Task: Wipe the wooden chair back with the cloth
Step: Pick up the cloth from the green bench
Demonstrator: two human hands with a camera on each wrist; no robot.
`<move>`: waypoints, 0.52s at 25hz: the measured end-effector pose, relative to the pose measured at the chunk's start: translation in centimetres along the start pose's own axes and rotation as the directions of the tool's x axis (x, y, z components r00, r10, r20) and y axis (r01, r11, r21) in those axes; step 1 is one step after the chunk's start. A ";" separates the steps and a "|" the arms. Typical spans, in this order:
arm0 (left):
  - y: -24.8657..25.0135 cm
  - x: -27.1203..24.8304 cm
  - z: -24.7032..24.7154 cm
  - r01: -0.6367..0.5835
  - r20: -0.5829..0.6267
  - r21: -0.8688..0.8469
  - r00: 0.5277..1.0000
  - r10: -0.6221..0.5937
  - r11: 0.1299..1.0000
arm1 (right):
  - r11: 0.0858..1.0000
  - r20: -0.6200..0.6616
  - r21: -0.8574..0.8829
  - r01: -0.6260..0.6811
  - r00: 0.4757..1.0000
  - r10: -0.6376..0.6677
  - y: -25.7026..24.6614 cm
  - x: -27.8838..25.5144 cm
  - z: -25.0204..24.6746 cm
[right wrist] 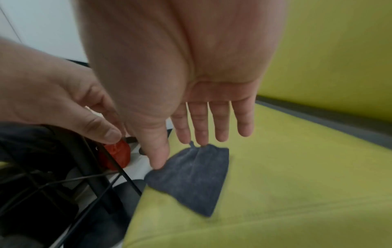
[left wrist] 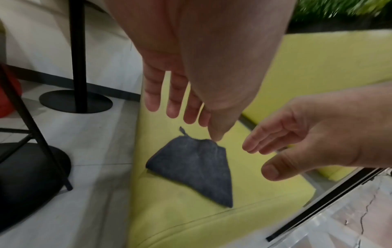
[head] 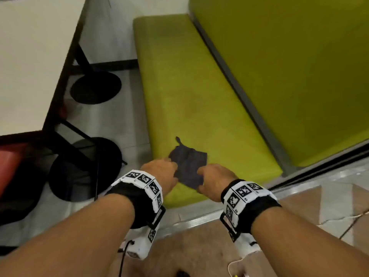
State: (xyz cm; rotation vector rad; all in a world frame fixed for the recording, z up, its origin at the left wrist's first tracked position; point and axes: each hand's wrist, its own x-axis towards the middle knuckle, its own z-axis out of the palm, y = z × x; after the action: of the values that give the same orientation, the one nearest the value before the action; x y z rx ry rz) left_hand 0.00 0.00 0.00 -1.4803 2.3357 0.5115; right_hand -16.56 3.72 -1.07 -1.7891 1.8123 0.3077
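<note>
Both hands spread and empty, fingers straight and loose: left hand [head: 159,172] and right hand [head: 214,179] side by side, hovering close above the cloth [head: 188,166], not gripping it. Directly under and between the fingertips, the dark cloth, flat on the green seat [head: 179,86], near its front edge. Long axis running away from the hands, small loop at the far end. Both hands about equally near. No wooden chair back in view.
</note>
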 end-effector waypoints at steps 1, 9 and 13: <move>-0.2 1.0 0.8 0.007 0.026 0.023 1.000 -0.007 1.000 | 1.000 0.003 0.001 0.002 1.000 -0.002 0.1 1.1 1.1; -1.5 7.8 7.2 -0.116 0.075 0.160 0.992 0.105 0.980 | 0.996 -0.139 -0.058 0.063 0.988 -0.070 2.0 6.5 8.2; -1.7 8.3 8.1 -0.125 0.033 0.147 0.992 0.121 0.981 | 0.986 -0.184 -0.143 0.084 0.977 -0.110 2.4 7.6 7.8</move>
State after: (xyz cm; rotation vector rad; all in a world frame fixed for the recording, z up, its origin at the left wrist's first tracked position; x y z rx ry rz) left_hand -1.13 -3.52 -11.15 -1.2628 2.4002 0.3736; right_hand -16.70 1.75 -12.07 -2.0565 1.8643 0.2306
